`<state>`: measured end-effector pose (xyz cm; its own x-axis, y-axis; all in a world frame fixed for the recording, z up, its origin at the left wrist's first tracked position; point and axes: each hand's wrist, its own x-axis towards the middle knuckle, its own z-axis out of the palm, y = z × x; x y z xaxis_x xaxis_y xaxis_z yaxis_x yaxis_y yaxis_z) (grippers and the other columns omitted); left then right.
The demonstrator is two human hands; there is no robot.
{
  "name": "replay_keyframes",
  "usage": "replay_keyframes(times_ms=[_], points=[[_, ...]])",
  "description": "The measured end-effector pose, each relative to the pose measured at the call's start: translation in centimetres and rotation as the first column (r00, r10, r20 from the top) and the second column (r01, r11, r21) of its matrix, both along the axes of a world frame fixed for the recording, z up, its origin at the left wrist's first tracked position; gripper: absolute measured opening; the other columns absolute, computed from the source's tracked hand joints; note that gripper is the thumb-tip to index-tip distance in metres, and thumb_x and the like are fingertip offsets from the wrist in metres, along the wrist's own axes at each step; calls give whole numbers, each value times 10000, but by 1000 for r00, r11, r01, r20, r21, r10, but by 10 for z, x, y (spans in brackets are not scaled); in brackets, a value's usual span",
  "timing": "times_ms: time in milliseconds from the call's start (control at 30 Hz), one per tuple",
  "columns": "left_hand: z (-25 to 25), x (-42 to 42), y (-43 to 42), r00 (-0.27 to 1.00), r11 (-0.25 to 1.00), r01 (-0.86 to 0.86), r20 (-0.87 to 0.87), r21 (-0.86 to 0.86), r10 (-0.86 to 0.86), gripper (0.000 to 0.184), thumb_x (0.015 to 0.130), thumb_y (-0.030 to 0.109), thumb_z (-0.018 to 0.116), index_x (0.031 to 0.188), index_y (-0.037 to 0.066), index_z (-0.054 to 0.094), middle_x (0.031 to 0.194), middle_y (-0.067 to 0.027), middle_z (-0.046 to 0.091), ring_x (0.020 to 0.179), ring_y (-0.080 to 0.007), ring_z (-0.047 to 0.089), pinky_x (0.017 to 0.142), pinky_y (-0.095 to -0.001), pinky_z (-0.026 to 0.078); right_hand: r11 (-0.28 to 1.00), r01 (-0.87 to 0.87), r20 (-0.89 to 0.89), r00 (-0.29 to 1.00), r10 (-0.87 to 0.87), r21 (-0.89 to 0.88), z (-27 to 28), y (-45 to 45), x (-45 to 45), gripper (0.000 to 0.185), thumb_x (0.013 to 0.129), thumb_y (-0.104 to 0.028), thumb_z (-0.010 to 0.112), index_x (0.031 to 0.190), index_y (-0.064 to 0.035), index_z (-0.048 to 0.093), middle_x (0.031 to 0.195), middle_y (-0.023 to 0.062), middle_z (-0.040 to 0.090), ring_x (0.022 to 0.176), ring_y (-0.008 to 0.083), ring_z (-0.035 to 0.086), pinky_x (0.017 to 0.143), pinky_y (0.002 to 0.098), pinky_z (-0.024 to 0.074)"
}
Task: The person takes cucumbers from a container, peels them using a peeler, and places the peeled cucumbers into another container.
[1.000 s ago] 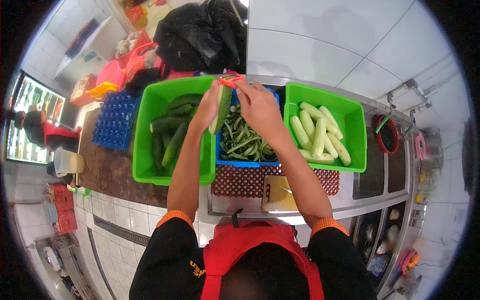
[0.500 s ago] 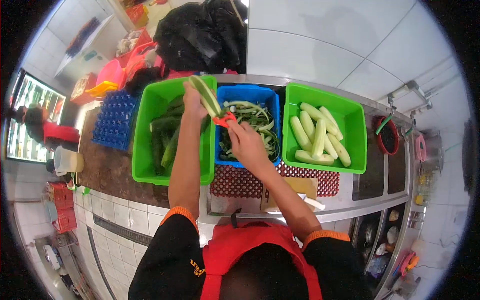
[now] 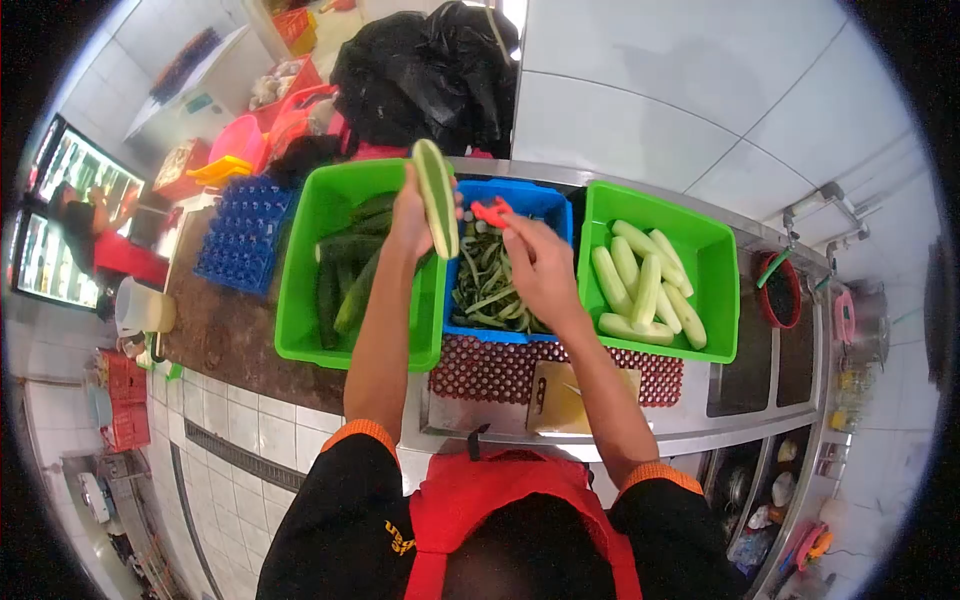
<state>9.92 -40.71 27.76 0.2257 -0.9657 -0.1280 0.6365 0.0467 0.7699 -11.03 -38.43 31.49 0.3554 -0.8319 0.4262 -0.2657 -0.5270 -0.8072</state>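
Note:
My left hand is closed around a partly peeled zucchini, pale with a dark green strip along its length, held upright at the edge of the left bin. In my right hand is a red peeler, apart from the zucchini and above the blue bin. Green peelings lie in that bin. Dark unpeeled zucchinis fill part of the left green bin. Several pale peeled zucchinis rest in the right green bin.
A cutting board lies on a red perforated mat near the counter's front edge. A blue egg tray and a plastic jug stand at left. Further left, another person is by a lit fridge. A sink is at right.
The peeler has come away from the zucchini, up and to the right. My left hand has turned the zucchini more upright. The other person's arm has been raised at the fridge.

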Motion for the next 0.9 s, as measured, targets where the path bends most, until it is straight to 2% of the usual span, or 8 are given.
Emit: replay_keyframes(times_ms=[167, 367, 433, 567, 667, 733, 867, 900], points=[[3, -25, 14, 947, 974, 200, 234, 103, -219, 581, 971, 561, 264, 1139, 62, 510, 858, -66, 564, 682, -148, 555, 591, -314, 509, 963, 50, -51, 997, -66, -265, 31, -35, 10, 200, 883, -98, 572, 1057, -25, 638, 738, 151, 568, 634, 302, 569, 581, 390, 443], [27, -36, 27, 885, 980, 140, 426, 140, -187, 558, 985, 531, 273, 1229, 75, 482, 896, -37, 546, 750, -114, 536, 638, -282, 484, 945, 42, -157, 983, -97, -325, 44, -42, 20, 174, 876, -102, 569, 1030, -35, 617, 751, 179, 576, 660, 368, 575, 588, 453, 453], [33, -38, 29, 843, 997, 29, 535, 68, -61, 551, 992, 516, 273, 1262, 74, 461, 945, -33, 533, 799, -103, 510, 698, -271, 460, 943, 38, -152, 984, -93, -330, 43, -44, 23, 173, 878, -100, 564, 1030, -34, 612, 748, 183, 574, 664, 375, 574, 590, 459, 454], [22, -27, 25, 779, 999, 39, 627, -34, -9, 559, 996, 509, 271, 1285, 62, 441, 984, -39, 526, 820, -96, 492, 736, -259, 440, 926, 53, -59, 995, -81, -375, 34, -40, 32, 168, 880, -92, 555, 1026, -28, 606, 740, 193, 568, 674, 393, 572, 600, 470, 457], [11, -16, 11, 808, 997, 38, 585, 60, -66, 565, 991, 517, 264, 1266, 59, 448, 986, -66, 540, 830, -132, 523, 748, -300, 468, 966, 16, -123, 991, -49, -257, 23, -20, 33, 165, 880, -93, 556, 1025, -30, 605, 741, 196, 568, 685, 395, 574, 597, 471, 456], [15, -15, 0, 979, 964, -181, 126, 193, 159, 574, 984, 531, 238, 1221, 57, 458, 973, -96, 546, 831, -206, 552, 762, -383, 493, 982, -7, -123, 992, -17, -191, 2, 7, 32, 162, 880, -92, 558, 1022, -32, 608, 739, 192, 566, 689, 391, 574, 597, 466, 455], [-24, 29, -23, 930, 942, -290, -185, 167, 319, 565, 981, 527, 234, 1173, 45, 459, 964, -124, 556, 850, -287, 554, 772, -469, 487, 995, -81, -189, 980, 69, -57, -29, 34, 19, 162, 877, -84, 564, 1022, -34, 618, 729, 179, 561, 692, 369, 574, 601, 435, 452], [-25, 31, -20, 930, 941, -292, -179, 171, 321, 565, 981, 527, 234, 1173, 45, 459, 964, -124, 556, 850, -287, 554, 772, -469, 487, 995, -82, -184, 980, 72, -51, -28, 33, 17, 162, 877, -84, 564, 1022, -34, 618, 729, 179, 561, 692, 369, 574, 601, 435, 452]])
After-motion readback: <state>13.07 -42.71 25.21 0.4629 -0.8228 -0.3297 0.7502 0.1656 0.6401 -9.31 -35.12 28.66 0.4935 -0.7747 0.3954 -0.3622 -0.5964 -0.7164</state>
